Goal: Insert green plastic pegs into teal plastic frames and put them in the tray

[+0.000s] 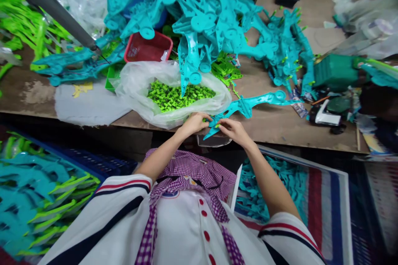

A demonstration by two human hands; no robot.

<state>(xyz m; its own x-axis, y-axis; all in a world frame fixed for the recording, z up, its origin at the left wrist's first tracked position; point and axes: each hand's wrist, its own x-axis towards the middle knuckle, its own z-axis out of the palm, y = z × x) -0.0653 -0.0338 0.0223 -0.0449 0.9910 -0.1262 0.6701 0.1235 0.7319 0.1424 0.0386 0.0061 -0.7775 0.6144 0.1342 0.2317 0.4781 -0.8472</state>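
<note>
Left hand and right hand cover the teal part's near end.

Glossy teal plastic part, filmy clear bag of matt green pegs — worn, rough wooden table.

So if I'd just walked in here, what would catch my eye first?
Probably the big heap of turquoise plastic parts piled at the back of the wooden table. Next, the clear bag of small bright green pieces lying open at the table's front edge. Just beside it, the left hand and right hand together hold one long turquoise part.
</note>
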